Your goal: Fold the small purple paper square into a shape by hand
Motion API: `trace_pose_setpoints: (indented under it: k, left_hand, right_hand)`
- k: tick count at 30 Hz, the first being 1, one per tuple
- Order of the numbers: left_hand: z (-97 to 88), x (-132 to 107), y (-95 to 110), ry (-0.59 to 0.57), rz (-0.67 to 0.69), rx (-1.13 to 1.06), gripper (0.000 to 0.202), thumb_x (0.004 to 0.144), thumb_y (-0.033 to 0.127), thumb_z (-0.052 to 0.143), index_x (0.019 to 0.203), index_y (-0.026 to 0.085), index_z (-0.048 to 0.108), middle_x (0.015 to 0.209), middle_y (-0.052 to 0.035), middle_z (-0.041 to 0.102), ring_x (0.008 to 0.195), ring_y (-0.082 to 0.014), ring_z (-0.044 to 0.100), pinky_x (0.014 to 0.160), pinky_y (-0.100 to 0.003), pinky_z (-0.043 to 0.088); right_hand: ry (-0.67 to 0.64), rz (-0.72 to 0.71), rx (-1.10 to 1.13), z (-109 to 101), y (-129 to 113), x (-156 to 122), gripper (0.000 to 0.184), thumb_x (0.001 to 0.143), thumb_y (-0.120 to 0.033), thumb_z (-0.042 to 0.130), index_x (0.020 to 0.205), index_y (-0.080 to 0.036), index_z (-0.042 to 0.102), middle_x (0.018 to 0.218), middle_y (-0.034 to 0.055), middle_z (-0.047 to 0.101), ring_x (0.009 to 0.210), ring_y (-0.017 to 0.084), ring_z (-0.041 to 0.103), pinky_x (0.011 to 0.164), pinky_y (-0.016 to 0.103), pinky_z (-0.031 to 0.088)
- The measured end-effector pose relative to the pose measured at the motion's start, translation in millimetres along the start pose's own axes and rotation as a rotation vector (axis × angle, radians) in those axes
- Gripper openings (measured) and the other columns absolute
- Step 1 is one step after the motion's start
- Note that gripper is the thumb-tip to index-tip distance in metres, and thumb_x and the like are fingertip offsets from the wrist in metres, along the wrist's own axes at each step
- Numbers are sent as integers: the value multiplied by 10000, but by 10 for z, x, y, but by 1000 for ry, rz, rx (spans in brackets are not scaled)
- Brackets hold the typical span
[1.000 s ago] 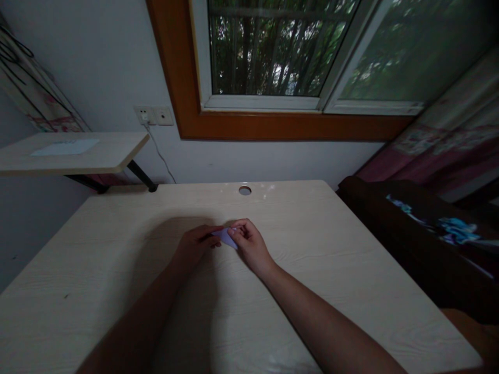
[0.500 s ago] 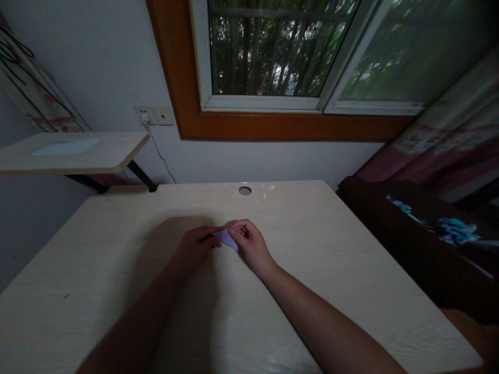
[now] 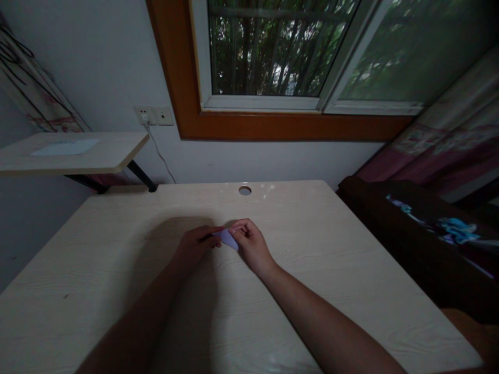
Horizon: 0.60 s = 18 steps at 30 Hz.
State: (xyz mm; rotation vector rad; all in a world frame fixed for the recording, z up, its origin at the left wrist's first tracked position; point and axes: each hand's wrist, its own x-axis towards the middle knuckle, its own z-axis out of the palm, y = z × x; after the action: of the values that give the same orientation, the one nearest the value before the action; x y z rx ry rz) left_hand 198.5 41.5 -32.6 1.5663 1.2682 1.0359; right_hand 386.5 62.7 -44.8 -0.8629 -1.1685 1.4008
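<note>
Paper (image 3: 228, 239), small and lilac, sits over the desk (image 3: 312, 223) in the head view, pinched by our left hand (image 3: 196, 243) and right hand (image 3: 253, 244), and we judge that uneven pulling between the 2 could tear or skew it.

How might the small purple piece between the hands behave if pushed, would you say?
The purple piece looks like thin paper, so it is probably light. Its flat, pointed shape suggests sliding rather than rolling. It spans the left hand and right hand without visible sagging, so may be fairly stiff.
</note>
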Motion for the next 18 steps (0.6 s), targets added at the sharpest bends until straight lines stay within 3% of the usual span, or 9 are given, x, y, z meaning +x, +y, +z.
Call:
trace_pose_setpoints:
  k: [18]
  left_hand:
    - [-8, 10, 35, -12, 13, 21, 314, 838, 270, 630, 1130, 207, 728, 762, -24, 716, 712, -141, 645, 712, -240, 509]
  right_hand:
    - [19, -5, 73, 17, 5, -14, 234, 759, -340, 771, 922, -234, 641, 752, -26, 612, 668, 128, 543, 628, 257, 398]
